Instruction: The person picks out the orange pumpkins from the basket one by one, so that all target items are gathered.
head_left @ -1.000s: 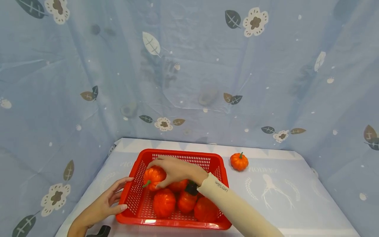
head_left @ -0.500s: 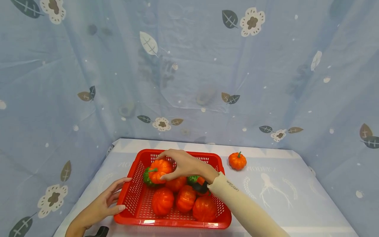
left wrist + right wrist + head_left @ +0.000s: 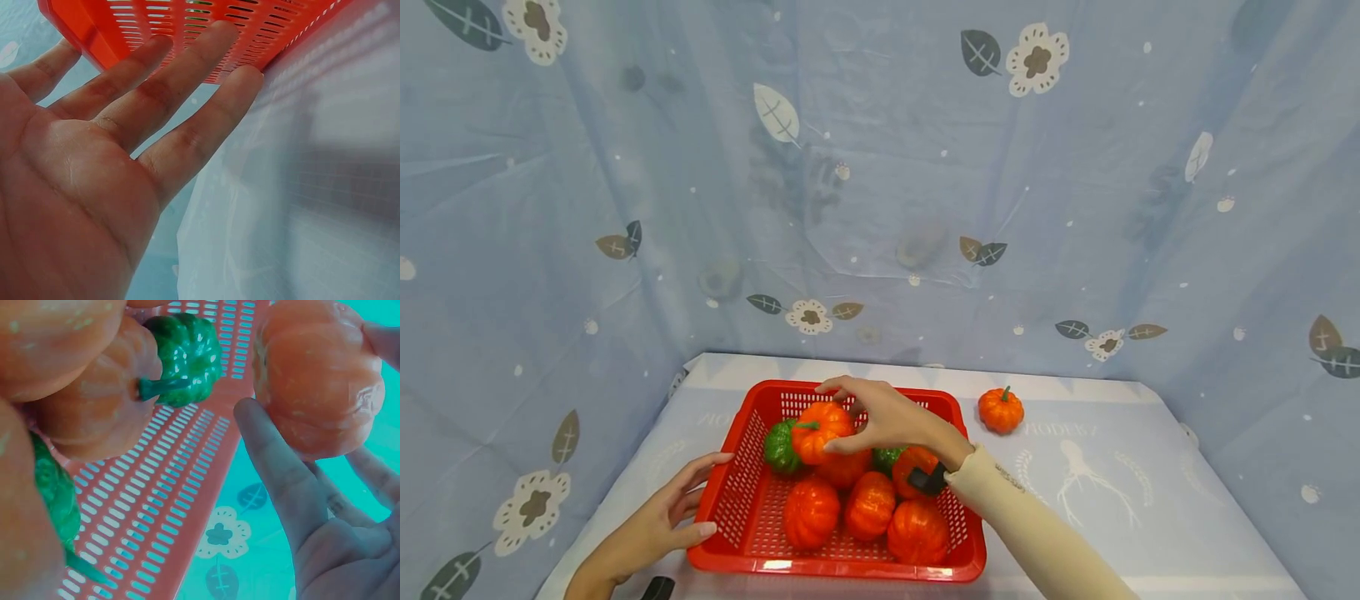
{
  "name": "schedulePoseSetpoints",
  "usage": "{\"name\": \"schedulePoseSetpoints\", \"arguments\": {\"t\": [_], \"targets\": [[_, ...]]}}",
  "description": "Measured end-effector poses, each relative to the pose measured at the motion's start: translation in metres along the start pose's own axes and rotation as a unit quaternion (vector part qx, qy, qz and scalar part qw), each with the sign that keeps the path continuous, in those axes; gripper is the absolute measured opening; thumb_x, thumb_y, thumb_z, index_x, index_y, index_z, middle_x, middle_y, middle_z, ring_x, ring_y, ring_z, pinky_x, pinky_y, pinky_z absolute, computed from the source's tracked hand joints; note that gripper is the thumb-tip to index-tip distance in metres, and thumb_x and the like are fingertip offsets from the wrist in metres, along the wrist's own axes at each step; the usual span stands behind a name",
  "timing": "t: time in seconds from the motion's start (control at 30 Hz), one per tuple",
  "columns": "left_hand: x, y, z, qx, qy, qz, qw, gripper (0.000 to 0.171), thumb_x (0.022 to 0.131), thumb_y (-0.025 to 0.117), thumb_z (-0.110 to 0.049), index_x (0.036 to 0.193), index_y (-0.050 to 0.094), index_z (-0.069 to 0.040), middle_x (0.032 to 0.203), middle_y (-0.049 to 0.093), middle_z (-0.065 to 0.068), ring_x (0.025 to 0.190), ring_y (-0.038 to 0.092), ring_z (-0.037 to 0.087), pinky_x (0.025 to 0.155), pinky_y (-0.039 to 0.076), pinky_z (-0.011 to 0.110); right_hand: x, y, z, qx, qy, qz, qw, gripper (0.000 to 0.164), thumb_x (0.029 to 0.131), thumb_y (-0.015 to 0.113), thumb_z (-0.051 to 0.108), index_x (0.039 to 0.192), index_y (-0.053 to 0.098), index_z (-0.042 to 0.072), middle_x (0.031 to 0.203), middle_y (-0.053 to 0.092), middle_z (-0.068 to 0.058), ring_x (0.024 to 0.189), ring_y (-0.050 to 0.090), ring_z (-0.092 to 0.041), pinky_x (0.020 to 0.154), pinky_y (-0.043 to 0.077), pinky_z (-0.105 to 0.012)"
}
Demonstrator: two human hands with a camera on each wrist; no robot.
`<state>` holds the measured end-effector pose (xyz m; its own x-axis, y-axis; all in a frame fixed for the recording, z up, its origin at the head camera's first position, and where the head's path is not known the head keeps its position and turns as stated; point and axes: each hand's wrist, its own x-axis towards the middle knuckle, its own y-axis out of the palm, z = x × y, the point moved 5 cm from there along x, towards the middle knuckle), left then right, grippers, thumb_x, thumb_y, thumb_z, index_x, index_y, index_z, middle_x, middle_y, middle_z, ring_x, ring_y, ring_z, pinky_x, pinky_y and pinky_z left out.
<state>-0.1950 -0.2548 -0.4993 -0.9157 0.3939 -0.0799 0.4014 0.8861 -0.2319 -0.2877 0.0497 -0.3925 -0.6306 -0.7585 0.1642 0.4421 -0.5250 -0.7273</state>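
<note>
Ribbed orange pumpkin [image 3: 823,435] w/ green stem [image 3: 807,426] sideways, in R hand [image 3: 889,417] over red basket [image 3: 842,568], exact ht. unclear.

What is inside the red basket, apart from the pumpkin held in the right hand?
Five orange pumpkins and two green ones show inside. The right hand and held pumpkin cover part of the basket; what lies there is hidden.

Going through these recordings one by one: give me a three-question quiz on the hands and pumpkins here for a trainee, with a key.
1. Which hand grips an orange pumpkin?
2. True or false: the left hand is outside the red basket.
3. Fill in: in the head view, the lone pumpkin on the table lies to the ___ of the basket.

Key: 1. the right hand; 2. true; 3. right.
</note>
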Motion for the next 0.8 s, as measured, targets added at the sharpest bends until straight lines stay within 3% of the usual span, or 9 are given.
{"name": "schedulePoseSetpoints", "arguments": {"t": [0.23, 0.57, 0.8], "targets": [[0.0, 0.001, 0.0, 0.002, -0.006, -0.007, 1.0, 0.079, 0.095, 0.07, -0.014, 0.16, 0.026, -0.016, 0.163, 0.022, 0.026, 0.135, 0.044, 0.051, 0.093, 0.058, 0.041, -0.013, -0.009, -0.008, -0.029, 0.021, -0.033, 0.999, 0.073, 0.083, 0.084, 0.047, 0.148, 0.056, 0.027, 0.118, 0.054, 0.006, 0.104, 0.056, -0.013, 0.087, 0.054, -0.029], [-0.001, 0.002, 0.0, 0.002, -0.005, -0.007, 1.0, 0.079, 0.095, 0.07, -0.014, 0.16, 0.025, -0.016, 0.163, 0.021, 0.027, 0.135, 0.044, 0.051, 0.093, 0.059, 0.042, -0.028, -0.024, -0.011, 0.014, -0.006, -0.075, 0.997, 0.065, 0.081, 0.088, 0.039, 0.138, 0.057, 0.028, 0.129, 0.059, 0.014, 0.106, 0.062, -0.013, 0.085, 0.059, -0.029], [0.001, 0.003, 0.0, -0.006, -0.03, -0.013, 0.9994, 0.082, 0.094, 0.073, -0.017, 0.16, 0.024, -0.018, 0.165, 0.014, 0.025, 0.131, 0.05, 0.051, 0.088, 0.06, 0.044, -0.046, -0.036, -0.02, 0.011, 0.02, -0.085, 0.996, 0.067, 0.083, 0.087, 0.041, 0.142, 0.057, 0.03, 0.136, 0.057, 0.015, 0.116, 0.06, -0.011, 0.097, 0.055, -0.032]]}}
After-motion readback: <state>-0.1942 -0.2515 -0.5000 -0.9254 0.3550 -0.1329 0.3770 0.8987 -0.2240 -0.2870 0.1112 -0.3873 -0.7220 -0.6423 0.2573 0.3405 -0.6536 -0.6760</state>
